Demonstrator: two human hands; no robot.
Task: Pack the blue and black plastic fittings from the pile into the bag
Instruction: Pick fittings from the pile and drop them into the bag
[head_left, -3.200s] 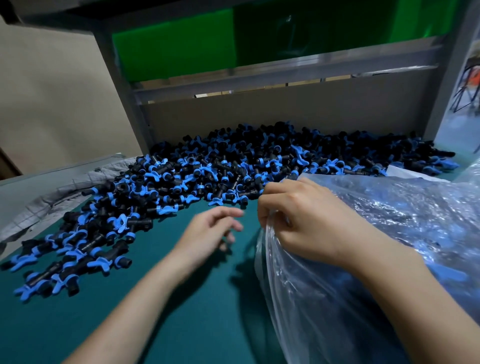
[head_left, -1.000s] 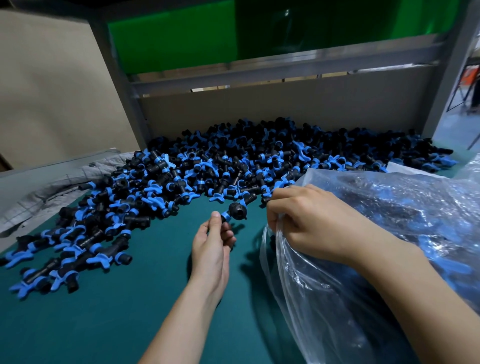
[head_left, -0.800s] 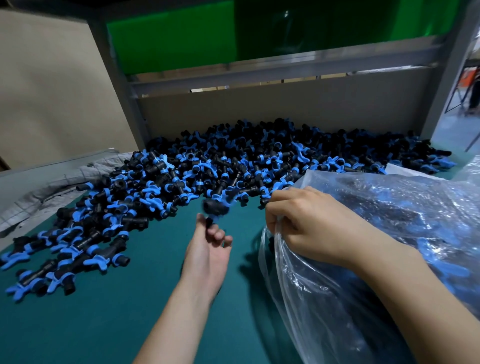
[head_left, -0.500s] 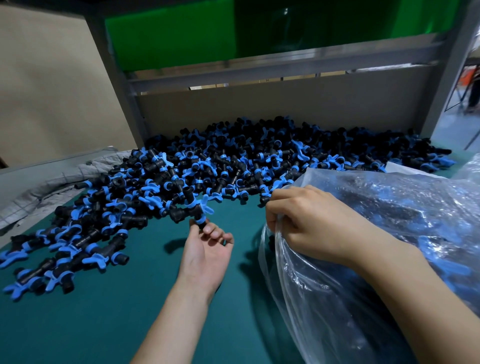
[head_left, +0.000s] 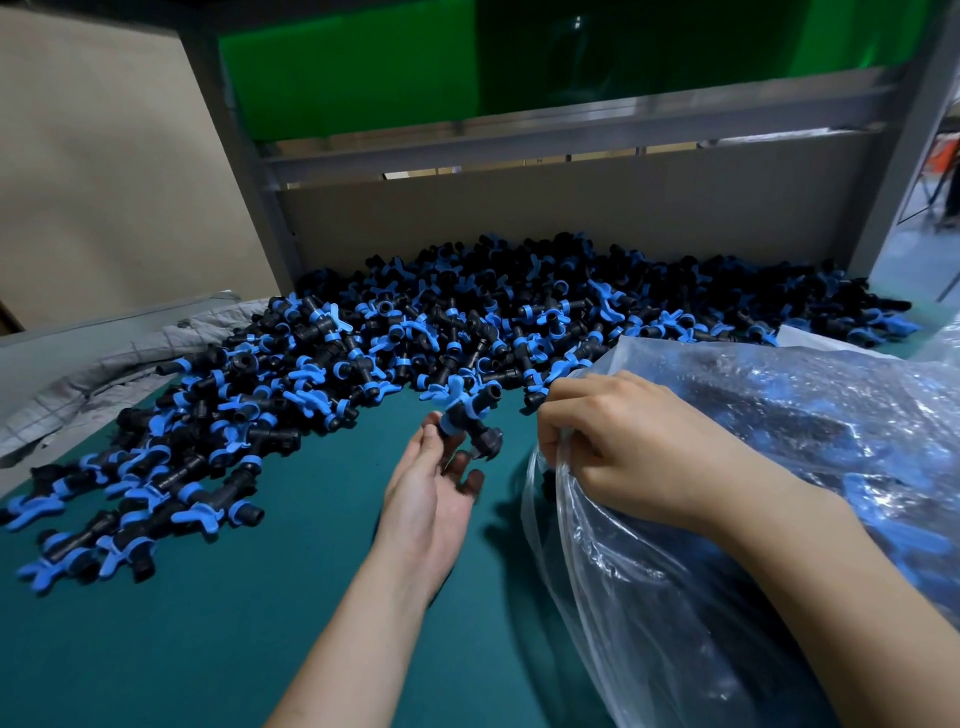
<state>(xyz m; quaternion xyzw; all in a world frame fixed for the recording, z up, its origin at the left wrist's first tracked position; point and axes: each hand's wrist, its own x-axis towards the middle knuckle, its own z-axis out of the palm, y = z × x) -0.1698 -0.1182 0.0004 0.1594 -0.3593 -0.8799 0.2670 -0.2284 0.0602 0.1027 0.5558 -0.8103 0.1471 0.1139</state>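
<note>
A big pile of blue and black plastic fittings (head_left: 415, 332) spreads across the back and left of the green table (head_left: 218, 623). My left hand (head_left: 431, 499) is palm-up in the middle, with one black fitting with blue wings (head_left: 462, 415) at its fingertips, just left of the bag's mouth. My right hand (head_left: 618, 441) pinches the rim of the clear plastic bag (head_left: 727, 519), holding it up. The bag lies at the right and holds several fittings, dimly visible through the film.
A grey cloth (head_left: 104, 364) lies at the table's left edge. A cardboard back wall (head_left: 571, 208) and grey metal frame (head_left: 249, 171) close the rear. A cardboard panel (head_left: 104, 156) stands at the left.
My left hand took a fitting from the pile's front edge and carried it right, towards the bag's mouth. My right hand kept its grip on the bag rim.
</note>
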